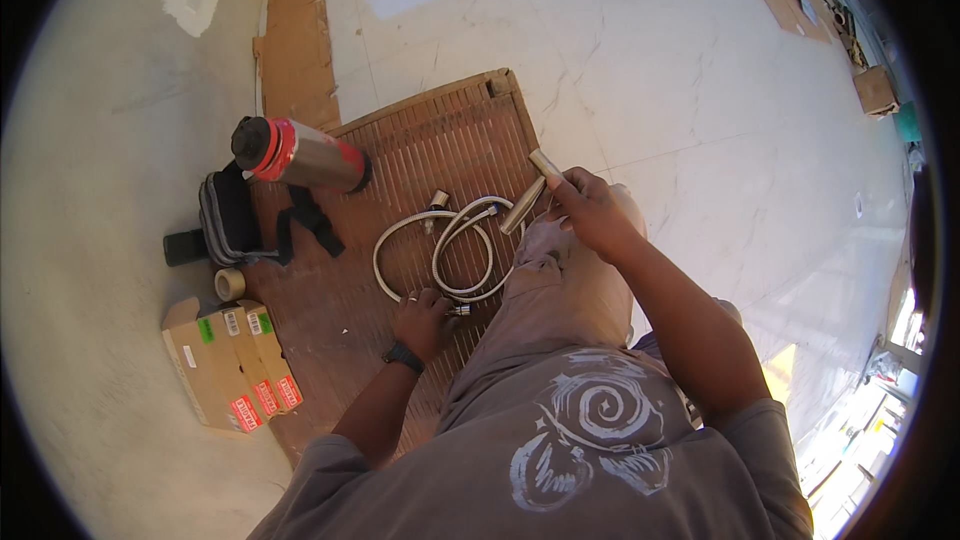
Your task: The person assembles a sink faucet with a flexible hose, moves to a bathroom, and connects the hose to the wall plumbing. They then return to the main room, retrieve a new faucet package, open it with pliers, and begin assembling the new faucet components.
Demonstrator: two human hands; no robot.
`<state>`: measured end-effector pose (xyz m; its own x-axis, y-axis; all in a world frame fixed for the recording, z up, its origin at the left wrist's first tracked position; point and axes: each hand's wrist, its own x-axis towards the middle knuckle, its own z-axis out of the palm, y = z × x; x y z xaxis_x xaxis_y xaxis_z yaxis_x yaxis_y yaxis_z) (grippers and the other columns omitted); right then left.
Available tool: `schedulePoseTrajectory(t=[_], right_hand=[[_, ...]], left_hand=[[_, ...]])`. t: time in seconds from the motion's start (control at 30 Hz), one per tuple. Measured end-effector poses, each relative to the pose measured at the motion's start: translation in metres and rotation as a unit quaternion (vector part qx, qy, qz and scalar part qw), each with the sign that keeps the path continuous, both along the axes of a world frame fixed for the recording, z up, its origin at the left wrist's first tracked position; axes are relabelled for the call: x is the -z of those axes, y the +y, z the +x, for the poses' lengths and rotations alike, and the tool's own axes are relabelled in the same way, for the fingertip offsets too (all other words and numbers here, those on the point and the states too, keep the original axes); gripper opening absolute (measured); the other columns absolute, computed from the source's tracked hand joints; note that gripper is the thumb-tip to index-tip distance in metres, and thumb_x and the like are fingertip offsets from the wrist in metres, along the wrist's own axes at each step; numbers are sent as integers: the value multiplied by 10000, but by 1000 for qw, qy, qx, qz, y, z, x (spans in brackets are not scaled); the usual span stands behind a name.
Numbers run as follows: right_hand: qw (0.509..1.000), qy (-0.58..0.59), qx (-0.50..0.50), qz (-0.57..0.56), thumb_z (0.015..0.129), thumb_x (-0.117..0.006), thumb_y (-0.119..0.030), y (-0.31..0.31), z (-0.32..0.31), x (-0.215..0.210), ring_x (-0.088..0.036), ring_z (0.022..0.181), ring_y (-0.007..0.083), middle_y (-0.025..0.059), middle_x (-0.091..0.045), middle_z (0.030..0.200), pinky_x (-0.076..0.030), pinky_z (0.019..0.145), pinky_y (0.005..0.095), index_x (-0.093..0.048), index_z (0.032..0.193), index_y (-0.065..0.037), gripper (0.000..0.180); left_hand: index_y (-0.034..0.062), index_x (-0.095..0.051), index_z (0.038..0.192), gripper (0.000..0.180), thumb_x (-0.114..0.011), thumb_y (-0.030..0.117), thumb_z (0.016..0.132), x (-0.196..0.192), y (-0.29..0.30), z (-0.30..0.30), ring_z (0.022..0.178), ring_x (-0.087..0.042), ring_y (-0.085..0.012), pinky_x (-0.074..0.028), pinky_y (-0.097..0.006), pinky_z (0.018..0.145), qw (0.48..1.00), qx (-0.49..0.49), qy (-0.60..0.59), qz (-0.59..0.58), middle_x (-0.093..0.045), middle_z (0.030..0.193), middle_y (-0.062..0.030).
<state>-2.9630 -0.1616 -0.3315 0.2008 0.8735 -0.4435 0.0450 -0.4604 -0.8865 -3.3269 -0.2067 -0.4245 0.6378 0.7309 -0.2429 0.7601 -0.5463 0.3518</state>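
My right hand (592,208), raised over my right knee, is closed around a shiny metal hand shower (524,206). Down on the ribbed brown board, my left hand (424,320) has its fingers curled at a small chrome fitting (459,311), which pokes out past the fingertips. A braided metal shower hose (437,258) lies in loops between my two hands, partly hidden by my leg. Another chrome piece (439,200) rests at the far side of the loops.
Left on the brown board (330,340) stand a steel bottle (325,162) and a dark pouch (226,215) with a strap. A tape roll (230,285) and an opened cardboard box (225,365) sit by the wall. Cardboard strips (300,40) lie on the pale floor.
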Motion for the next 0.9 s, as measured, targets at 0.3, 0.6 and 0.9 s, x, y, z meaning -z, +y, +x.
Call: schedulePoseTrajectory(t=[0.3,0.6,0.9], right_hand=[[996,35,-56,-56,1080,-567,-437,-10,5,-27,-661,849,125,39,-710,945,-514,764,288,-648,1147,-29,421],[988,-87,-66,110,1051,-594,-456,-56,22,-79,-660,828,169,107,-701,906,-517,732,356,-720,1076,15,489],[997,-59,-50,-26,1010,-680,-387,-142,59,-116,-675,710,172,98,-699,815,-543,666,327,-720,1103,20,420]], left_hand=[[30,-642,1152,254,-652,257,1038,-107,18,26,979,-617,-160,-502,-371,895,831,-239,-318,-389,-665,1123,-45],[0,-661,1114,286,-666,275,1036,-154,40,170,998,-622,-157,-493,-346,925,775,2,-378,-507,-652,1130,-92],[1,-687,1101,279,-761,224,951,-162,17,205,954,-617,-308,-492,-410,836,908,77,-360,-199,-621,1028,-160]])
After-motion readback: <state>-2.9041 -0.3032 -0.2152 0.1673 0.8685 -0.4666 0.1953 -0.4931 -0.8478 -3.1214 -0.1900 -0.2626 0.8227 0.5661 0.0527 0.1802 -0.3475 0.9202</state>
